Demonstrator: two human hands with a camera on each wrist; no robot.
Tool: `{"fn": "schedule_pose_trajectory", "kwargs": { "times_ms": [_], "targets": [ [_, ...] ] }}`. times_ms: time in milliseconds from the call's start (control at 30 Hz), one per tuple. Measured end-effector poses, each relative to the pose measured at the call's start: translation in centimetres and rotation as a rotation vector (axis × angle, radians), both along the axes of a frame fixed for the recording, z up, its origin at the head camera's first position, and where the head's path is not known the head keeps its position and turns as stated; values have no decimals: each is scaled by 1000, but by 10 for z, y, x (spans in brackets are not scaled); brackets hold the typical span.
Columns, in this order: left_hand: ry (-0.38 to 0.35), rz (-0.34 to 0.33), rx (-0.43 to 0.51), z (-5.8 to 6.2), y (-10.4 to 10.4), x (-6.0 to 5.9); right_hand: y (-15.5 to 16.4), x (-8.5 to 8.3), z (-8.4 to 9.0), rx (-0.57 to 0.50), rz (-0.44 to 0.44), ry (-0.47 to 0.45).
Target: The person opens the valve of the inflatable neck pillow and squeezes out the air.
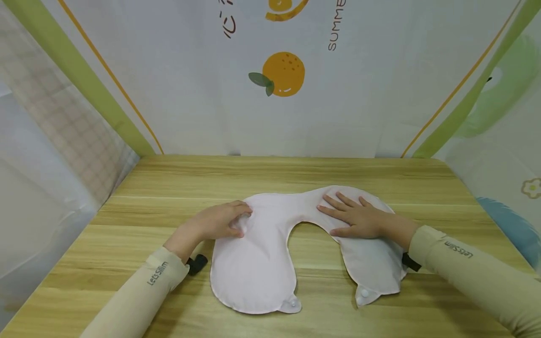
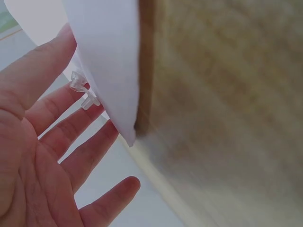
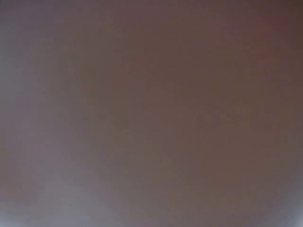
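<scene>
A pale pinkish-white, U-shaped inflatable neck pillow (image 1: 253, 263) lies on the wooden table with its opening toward me. My left hand (image 1: 221, 220) is at its upper left edge, thumb and fingers spread around a clear plastic valve (image 2: 78, 81). In the left wrist view the valve's small cap hangs out of its mouth, and the fingers are loosely bent, with no pinch on the valve. My right hand (image 1: 359, 218) lies flat on the pillow's right arm, fingers spread. Both lower ends of the pillow carry a snap tab (image 1: 290, 304). The right wrist view is dark and blurred.
The wood-grain table (image 1: 203, 173) extends around the pillow. A white curtain (image 1: 190, 103) printed with oranges hangs behind the far edge, and more printed cloth (image 1: 498, 178) hangs on the right.
</scene>
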State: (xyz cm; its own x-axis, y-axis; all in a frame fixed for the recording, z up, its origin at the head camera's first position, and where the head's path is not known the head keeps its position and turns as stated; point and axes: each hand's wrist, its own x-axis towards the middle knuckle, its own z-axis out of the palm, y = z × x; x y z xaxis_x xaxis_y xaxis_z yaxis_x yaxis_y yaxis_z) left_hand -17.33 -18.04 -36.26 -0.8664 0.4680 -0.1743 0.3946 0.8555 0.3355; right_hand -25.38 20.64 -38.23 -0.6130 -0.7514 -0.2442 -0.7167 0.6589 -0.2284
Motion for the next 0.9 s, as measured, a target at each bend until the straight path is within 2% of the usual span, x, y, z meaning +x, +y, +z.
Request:
{"fn": "schedule_pose_trajectory", "kwargs": {
  "times_ms": [267, 500, 733, 900],
  "targets": [
    [-8, -7, -16, 3, 0, -4, 3, 1, 4, -4, -16, -13],
    [7, -42, -9, 11, 7, -3, 20, -1, 25, -66, -36, -2],
    [34, -51, 36, 22, 28, 1, 37, -1, 48, -200, -63, -1],
    [60, -56, 88, 31, 52, -3, 51, 8, 62, -292, -93, -17]
  ]
}}
